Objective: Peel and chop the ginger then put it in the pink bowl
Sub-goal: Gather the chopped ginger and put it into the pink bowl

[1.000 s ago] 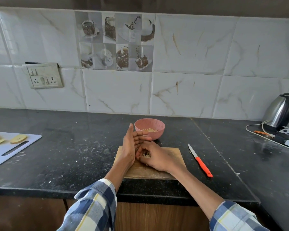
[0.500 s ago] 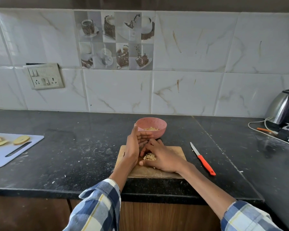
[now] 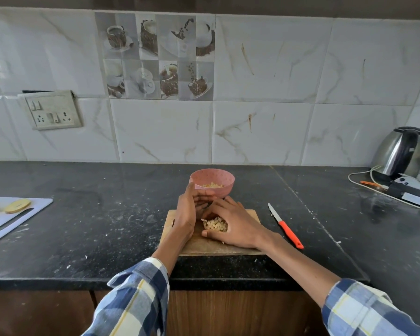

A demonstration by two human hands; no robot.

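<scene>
While gathering chopped ginger [image 3: 215, 224] on a wooden cutting board [image 3: 228, 248] at the near edge of a dark table [image 3: 83, 226]. Standing on edge along the left of the pile, left hand [image 3: 186, 214], fingers straight and together, acting as a wall and holding nothing. Cupping over the pile from the right, right hand [image 3: 235, 226], fingers curved loosely around the small pale cubes, thumb low against the board; scooping and not yet lifting, as far as can be judged.

Sitting just beyond the board, almost touching the fingertips, pink bowl [image 3: 212, 181], already holding some pale ginger pieces at the bottom. Lying set down on the table just right of the board, blade pointing away, orange-handled knife [image 3: 285, 226].

Looking far along: peeling and chopping apparently finished, part of the ginger already in the bowl, one small heap remaining on the board to be lifted and dropped in. Possibly a few stray bits left to sweep up afterwards.

Resting at the far left, white cutting board [image 3: 15, 219] carrying pale slices of something. Standing at the far right, steel kettle [image 3: 398, 149] with its cord trailing. Rising behind, white marbled wall tiles [image 3: 264, 132] and a switch plate [image 3: 52, 110].
</scene>
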